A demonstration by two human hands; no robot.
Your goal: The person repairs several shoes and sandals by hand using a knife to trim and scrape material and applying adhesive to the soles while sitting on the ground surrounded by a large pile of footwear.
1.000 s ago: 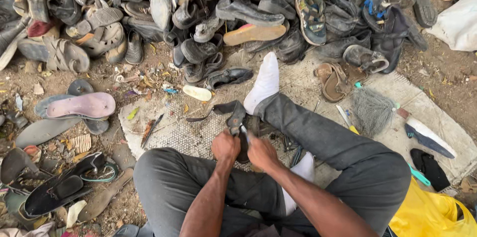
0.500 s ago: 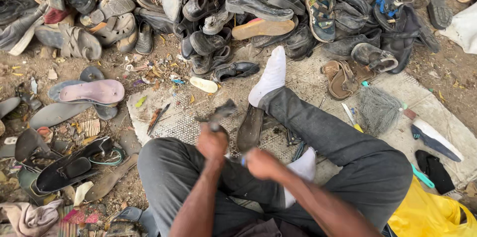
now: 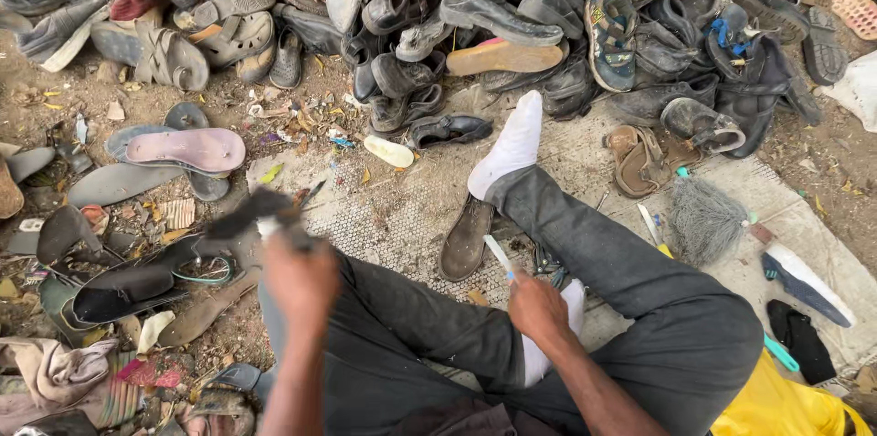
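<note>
I sit on the ground with my legs in dark grey trousers and white socks. My left hand (image 3: 300,279) is raised at the left and grips a dark, blurred piece of shoe material (image 3: 245,214). Over my lap, my right hand (image 3: 536,306) holds a thin pale-handled blade (image 3: 499,256) pointing up and left. A worn brown shoe (image 3: 465,238) lies on the patterned mat (image 3: 393,217) between my knees, apart from both hands.
A large heap of old shoes and sandals (image 3: 512,15) fills the far side. Loose soles, a pink insole (image 3: 187,149) and scraps lie at the left. A small grey brush (image 3: 705,217) and a yellow cloth (image 3: 786,404) are at the right.
My hands have separated from over the shoe. The left one swung out to the left carrying the dark piece; the right one stayed near my lap with the blade. The camera tilted slightly.
</note>
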